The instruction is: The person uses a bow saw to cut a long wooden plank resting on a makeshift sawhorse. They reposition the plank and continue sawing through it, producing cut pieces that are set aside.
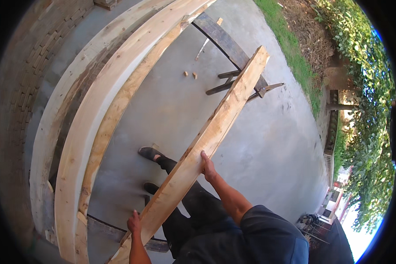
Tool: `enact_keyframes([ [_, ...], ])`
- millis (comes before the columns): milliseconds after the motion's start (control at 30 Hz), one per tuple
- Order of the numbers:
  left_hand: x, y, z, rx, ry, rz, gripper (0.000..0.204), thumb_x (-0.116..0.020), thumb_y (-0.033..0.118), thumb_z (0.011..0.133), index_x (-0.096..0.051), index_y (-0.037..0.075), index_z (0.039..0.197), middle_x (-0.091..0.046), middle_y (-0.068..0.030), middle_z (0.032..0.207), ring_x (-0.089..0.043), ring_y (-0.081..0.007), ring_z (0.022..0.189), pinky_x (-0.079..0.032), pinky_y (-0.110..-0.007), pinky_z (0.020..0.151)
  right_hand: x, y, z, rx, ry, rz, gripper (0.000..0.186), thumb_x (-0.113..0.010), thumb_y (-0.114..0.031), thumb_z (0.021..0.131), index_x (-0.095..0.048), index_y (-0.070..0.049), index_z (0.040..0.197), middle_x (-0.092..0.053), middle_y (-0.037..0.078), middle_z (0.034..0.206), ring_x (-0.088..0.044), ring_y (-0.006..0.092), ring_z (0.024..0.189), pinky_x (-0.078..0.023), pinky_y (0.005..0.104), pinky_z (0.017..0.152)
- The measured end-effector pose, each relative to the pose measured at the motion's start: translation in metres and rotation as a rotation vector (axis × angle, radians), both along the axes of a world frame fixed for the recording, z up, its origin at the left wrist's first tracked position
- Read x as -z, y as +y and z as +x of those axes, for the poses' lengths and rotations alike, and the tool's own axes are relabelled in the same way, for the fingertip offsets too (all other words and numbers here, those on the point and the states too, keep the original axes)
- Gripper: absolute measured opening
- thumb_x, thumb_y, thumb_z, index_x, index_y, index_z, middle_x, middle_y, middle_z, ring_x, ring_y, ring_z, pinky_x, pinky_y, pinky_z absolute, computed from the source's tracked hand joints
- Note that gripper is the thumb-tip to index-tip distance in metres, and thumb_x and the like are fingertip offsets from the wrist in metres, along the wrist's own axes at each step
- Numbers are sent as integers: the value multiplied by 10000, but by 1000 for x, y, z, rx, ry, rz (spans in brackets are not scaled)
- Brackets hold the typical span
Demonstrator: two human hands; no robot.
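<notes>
Noted nearest the camera, at lower right of centre: dark shirt (268, 237) of the wearer, bent over the work. Judged partway, going left to right: three boards (103, 77) laid side by side along the left of the frame; one plank (193, 163) set diagonally from lower centre to upper right of centre, far end across a dark bench (226, 43), not yet let go. Found at the plank's left edge, lower centre: left hand (134, 224), finger closure not determinable. Found at its right edge, centre: right hand (208, 168), grasping the plank, thumb on the upper face, other fingers hidden. Cannot tell what work remains beyond release. As to materials, from the left: rough brown bricks (28, 83); pale, knotted timber in the boards, apparently bowed through lens distortion; smooth grey concrete (163, 101) with two small wood blocks (190, 75) at upper centre; yellowish grain, darker ragged streaks along the left edge and square-cut far end on the plank; worn, dark wood with splayed legs on the bench; short grass (290, 48) and glossy foliage (365, 119) at upper right.
</notes>
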State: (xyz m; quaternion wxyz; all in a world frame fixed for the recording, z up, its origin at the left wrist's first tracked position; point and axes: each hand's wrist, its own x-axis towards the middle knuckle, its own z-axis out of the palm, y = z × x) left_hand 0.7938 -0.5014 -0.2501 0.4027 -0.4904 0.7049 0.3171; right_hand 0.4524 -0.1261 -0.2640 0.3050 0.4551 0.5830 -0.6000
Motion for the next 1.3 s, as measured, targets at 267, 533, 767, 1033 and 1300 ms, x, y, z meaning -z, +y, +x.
enact_keyframes([
  [267, 14, 1, 2, 35, -72, 53, 819, -338, 744, 1001, -807, 82, 1109, -757, -243, 1125, -682, -465, 1133, -496, -543, 981, 2, 1, -93, -15, 194, 837, 902, -583, -745, 939, -645, 128, 1157, -722, 329, 1113, -699, 454, 1089, -530, 500, 951],
  [533, 15, 1, 13, -31, -146, 83, 889, -442, 808, 926, -789, 15, 1132, -733, -289, 1187, -664, -462, 1200, -487, -527, 1012, 5, -10, -97, -65, 103, 1017, 854, -466, -730, 998, -575, 94, 1193, -697, 367, 1134, -671, 527, 1100, -514, 572, 976],
  [767, 17, 15, 21, 22, -137, 67, 858, -426, 798, 936, -798, 53, 1147, -728, -289, 1193, -654, -474, 1207, -486, -532, 1017, -1, -8, -96, -107, 43, 1039, 831, -405, -732, 1016, -577, 60, 1200, -705, 345, 1131, -679, 508, 1096, -518, 567, 964],
  [1033, 8, 37, 1, 166, -58, -239, 726, -338, 632, 1055, -787, 63, 1019, -746, -221, 1093, -683, -442, 1082, -489, -581, 940, -12, -19, -102, -123, -52, 1074, 770, -407, -718, 1013, -584, 11, 1188, -724, 300, 1102, -689, 485, 1078, -516, 570, 942],
  [1300, 5, 46, -8, 368, -102, -456, 646, -356, 564, 1085, -740, 45, 1079, -742, -190, 1107, -678, -442, 1055, -508, -563, 888, -13, -12, -105, -116, -50, 1039, 736, -428, -703, 1013, -573, 2, 1169, -723, 306, 1066, -688, 501, 1052, -509, 581, 933],
])
